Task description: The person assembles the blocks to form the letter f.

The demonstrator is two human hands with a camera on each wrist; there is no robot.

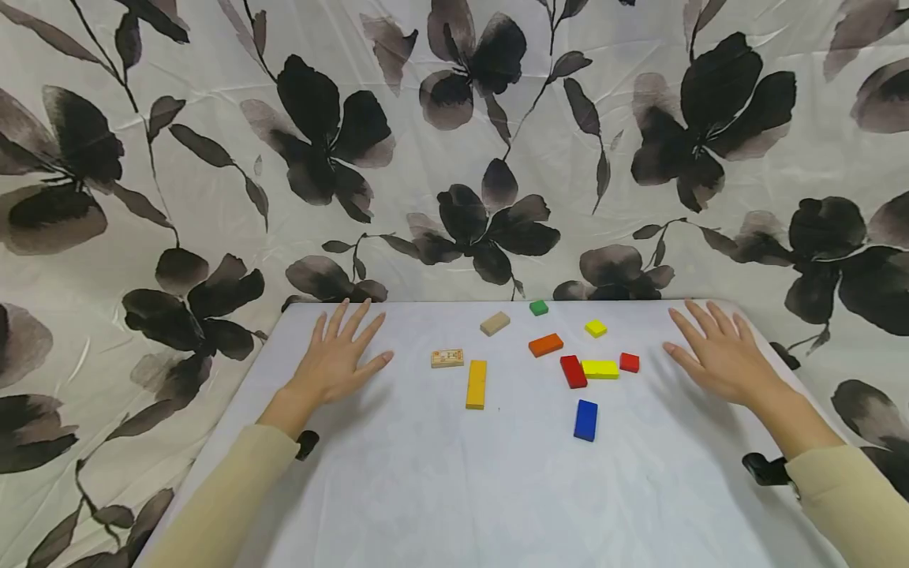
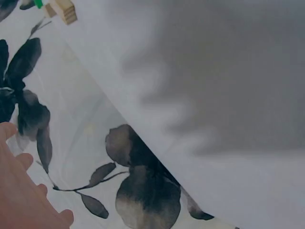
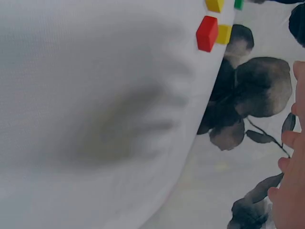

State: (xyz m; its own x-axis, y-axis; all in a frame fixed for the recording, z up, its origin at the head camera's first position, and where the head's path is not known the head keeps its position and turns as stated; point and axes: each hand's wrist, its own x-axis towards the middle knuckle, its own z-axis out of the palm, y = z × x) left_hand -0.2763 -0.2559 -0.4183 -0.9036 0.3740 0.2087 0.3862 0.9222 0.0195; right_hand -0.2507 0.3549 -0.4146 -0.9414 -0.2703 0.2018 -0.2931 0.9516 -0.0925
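Note:
My left hand [image 1: 332,367] hovers over the left part of the table with fingers spread, holding nothing; its shadow falls beside it. On the other side my right hand [image 1: 727,359] is spread in the same way, nearest to a small red block [image 1: 629,362]. Between the hands lie a printed wooden block [image 1: 447,359], a long golden-yellow block [image 1: 476,385], a plain wooden block [image 1: 495,323], an orange block [image 1: 545,345], a red block [image 1: 574,371], a yellow block [image 1: 600,369] and a blue block [image 1: 585,420]. The red and yellow blocks sit side by side.
Toward the far edge are a green block [image 1: 539,308] and a small yellow block [image 1: 596,328]. A white cloth covers the table [image 1: 426,489]. Behind it hangs a flower-printed curtain [image 1: 398,221]. Dark wrist cameras show below the left wrist and beside the right one.

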